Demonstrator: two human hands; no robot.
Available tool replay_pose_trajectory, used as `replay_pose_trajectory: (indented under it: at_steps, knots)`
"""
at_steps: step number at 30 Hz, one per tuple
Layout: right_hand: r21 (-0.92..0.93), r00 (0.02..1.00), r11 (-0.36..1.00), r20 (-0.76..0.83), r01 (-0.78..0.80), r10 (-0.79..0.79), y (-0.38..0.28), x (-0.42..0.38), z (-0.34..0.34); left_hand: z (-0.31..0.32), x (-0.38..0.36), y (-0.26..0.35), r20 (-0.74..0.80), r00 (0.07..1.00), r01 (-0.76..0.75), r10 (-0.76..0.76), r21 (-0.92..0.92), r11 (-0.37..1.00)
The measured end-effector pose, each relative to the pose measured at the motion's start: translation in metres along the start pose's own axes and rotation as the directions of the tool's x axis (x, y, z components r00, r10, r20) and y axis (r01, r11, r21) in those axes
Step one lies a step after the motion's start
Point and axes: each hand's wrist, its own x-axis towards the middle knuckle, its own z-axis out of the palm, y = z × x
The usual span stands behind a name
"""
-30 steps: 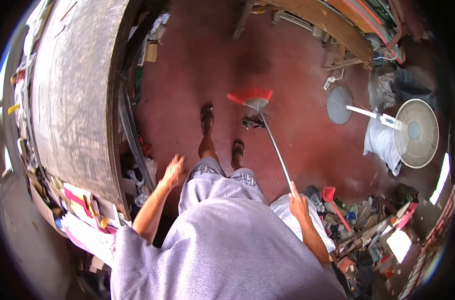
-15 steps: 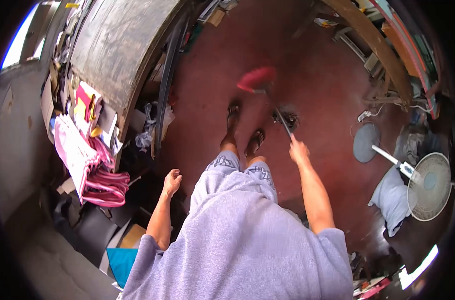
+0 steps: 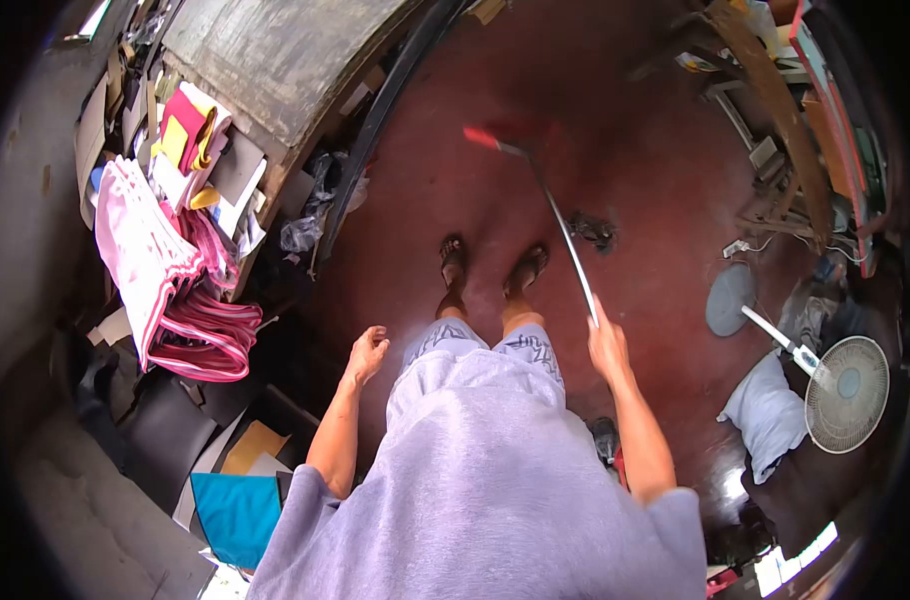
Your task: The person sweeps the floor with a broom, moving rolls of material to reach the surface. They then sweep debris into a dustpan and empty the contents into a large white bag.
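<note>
The right hand has its grip wrapped closed around the upper end of the pale handle of a broom, which slants forward from it over the red floor. The red bristles are at the far end, ahead of the person's feet — they are blurred, so whether they touch the floor I cannot tell. Just to the right of the handle lies a small dark heap of debris.

The left hand is held out beside the shorts, its grip loose with the fingers half bent and around nothing visible. Farther left, striped pink fabric lies folded near the corner of a worn wooden table. On the right, a pedestal fan lies near a pale stuffed bag — both well apart from the broom.
</note>
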Motion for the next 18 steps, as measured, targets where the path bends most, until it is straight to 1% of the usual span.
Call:
replay_pose_trajectory:
  at_steps: [1, 2, 3, 4, 5, 7, 9, 10, 11, 13, 14, 15, 16, 17, 18]
  knots:
    - [-0.008, 0.999, 0.999, -0.017, 0.042, -0.042, -0.023, 0.043, 0.018, -0.011, -0.003, 0.001, -0.042, 0.999, -0.011, 0.010, -0.044, 0.999]
    - [-0.059, 0.994, 0.993, -0.021, 0.101, -0.103, -0.043, 0.091, 0.040, -0.024, -0.005, -0.003, -0.067, 0.998, -0.025, 0.019, -0.095, 0.995]
    - [-0.069, 0.993, 0.990, 0.002, 0.119, -0.119, -0.071, 0.136, 0.058, -0.037, -0.009, -0.012, -0.095, 0.995, -0.034, 0.020, -0.149, 0.988]
    - [-0.074, 0.985, 0.983, -0.015, 0.169, -0.170, -0.091, 0.179, 0.082, -0.051, -0.018, -0.021, -0.132, 0.991, -0.046, 0.024, -0.165, 0.985]
    - [-0.078, 0.991, 0.988, 0.036, 0.132, -0.129, -0.125, 0.209, 0.095, -0.065, -0.024, -0.033, -0.173, 0.984, -0.066, 0.034, -0.178, 0.982]
    - [0.029, 0.989, 1.000, 0.148, 0.013, -0.017, -0.183, 0.234, 0.119, -0.085, -0.039, -0.055, -0.235, 0.970, 0.019, -0.063, -0.186, 0.982]
    - [-0.167, 0.993, 0.984, 0.111, 0.058, -0.039, -0.204, 0.224, 0.153, -0.094, -0.049, -0.099, -0.285, 0.954, 0.054, -0.096, -0.151, 0.987]
    - [-0.199, 0.982, 0.974, 0.172, 0.109, -0.075, -0.206, 0.207, 0.161, -0.093, -0.051, -0.118, -0.294, 0.944, 0.114, -0.148, -0.131, 0.985]
    - [-0.236, 0.977, 0.962, 0.192, 0.141, -0.096, -0.198, 0.189, 0.175, -0.089, -0.055, -0.135, -0.285, 0.936, 0.175, -0.207, -0.134, 0.975]
    - [-0.299, 0.964, 0.937, 0.243, 0.180, -0.108, -0.170, 0.145, 0.189, -0.072, -0.058, -0.181, -0.222, 0.928, 0.281, -0.300, -0.111, 0.953]
    - [-0.362, 0.960, 0.912, 0.259, 0.195, -0.102, -0.159, 0.120, 0.187, -0.064, -0.058, -0.194, -0.162, 0.920, 0.345, -0.357, -0.101, 0.933]
    - [-0.417, 0.959, 0.883, 0.260, 0.217, -0.112, -0.144, 0.098, 0.185, -0.058, -0.061, -0.197, -0.139, 0.924, 0.347, -0.355, -0.082, 0.934]
    - [-0.452, 0.961, 0.859, 0.237, 0.240, -0.144, -0.125, 0.078, 0.182, -0.046, -0.058, -0.207, -0.151, 0.925, 0.329, -0.349, -0.143, 0.934]
    - [-0.479, 0.965, 0.850, 0.233, 0.220, -0.118, -0.099, 0.062, 0.182, -0.033, -0.060, -0.217, -0.161, 0.923, 0.317, -0.350, -0.200, 0.927]
    - [-0.531, 0.964, 0.812, 0.222, 0.243, -0.143, -0.075, 0.048, 0.179, -0.023, -0.063, -0.216, -0.138, 0.923, 0.319, -0.359, -0.244, 0.916]
